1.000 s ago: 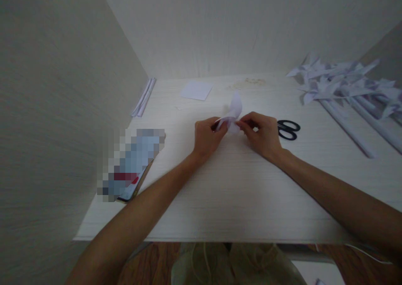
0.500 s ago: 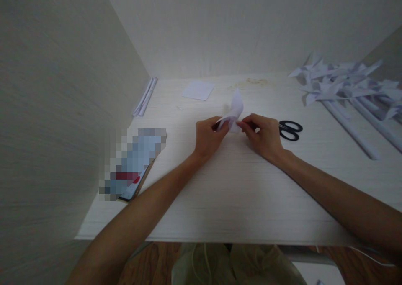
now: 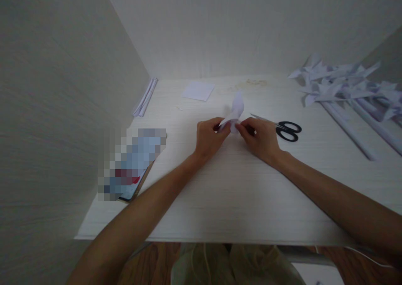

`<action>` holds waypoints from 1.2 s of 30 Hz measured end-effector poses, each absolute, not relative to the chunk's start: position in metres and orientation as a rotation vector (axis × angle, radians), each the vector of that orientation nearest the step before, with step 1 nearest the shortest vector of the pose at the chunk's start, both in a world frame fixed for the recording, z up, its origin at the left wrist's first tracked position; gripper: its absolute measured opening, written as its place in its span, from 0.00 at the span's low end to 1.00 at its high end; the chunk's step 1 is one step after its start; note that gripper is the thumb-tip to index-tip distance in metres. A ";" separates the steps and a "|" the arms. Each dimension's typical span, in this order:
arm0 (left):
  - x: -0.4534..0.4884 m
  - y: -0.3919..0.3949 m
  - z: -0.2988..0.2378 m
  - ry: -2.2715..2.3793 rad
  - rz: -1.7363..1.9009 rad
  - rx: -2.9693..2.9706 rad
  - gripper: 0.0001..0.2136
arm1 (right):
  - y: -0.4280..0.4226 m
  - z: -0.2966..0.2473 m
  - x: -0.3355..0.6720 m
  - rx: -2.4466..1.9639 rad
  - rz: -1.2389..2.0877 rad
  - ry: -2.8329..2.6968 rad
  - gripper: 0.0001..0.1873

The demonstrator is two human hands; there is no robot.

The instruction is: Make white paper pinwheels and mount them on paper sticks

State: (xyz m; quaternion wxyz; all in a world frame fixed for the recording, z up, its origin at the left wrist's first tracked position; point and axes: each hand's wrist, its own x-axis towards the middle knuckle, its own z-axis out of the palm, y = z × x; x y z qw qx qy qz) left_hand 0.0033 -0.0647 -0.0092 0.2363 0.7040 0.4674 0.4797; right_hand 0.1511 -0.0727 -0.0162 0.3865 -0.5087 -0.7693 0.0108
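Over the middle of the table, my left hand (image 3: 210,137) grips a white paper pinwheel (image 3: 238,105) whose blades curl upward. My right hand (image 3: 260,137) meets it from the other side, its thumb and forefinger pinched together at the paper's near edge. Whether those fingertips hold the paper itself or something small against it is hidden. Just behind the right hand lies a pair of scissors (image 3: 289,131) with black handles, its blades pointing left and partly covered by the hand.
Several paper pinwheels (image 3: 329,86) with rolled paper sticks (image 3: 350,130) are heaped at the right. A square paper sheet (image 3: 198,91) lies at the back. Paper rolls (image 3: 146,97) rest along the left wall, and a phone (image 3: 138,163) lies nearer, its screen blurred.
My right hand has shifted slightly left and down, closer to my left hand, uncovering more of the scissors' blades. The pinwheel has tilted a little in my left hand.
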 end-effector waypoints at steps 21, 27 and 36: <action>0.007 -0.065 -0.010 1.129 1.271 1.768 0.09 | -0.071 -0.015 0.152 -1.307 0.162 -1.824 0.13; 0.008 -0.065 -0.009 1.142 1.250 1.776 0.08 | -0.071 -0.014 0.152 -1.342 0.147 -1.848 0.15; 0.006 -0.066 -0.011 1.079 1.350 1.975 0.11 | -0.071 -0.014 0.152 -1.261 0.145 -1.826 0.07</action>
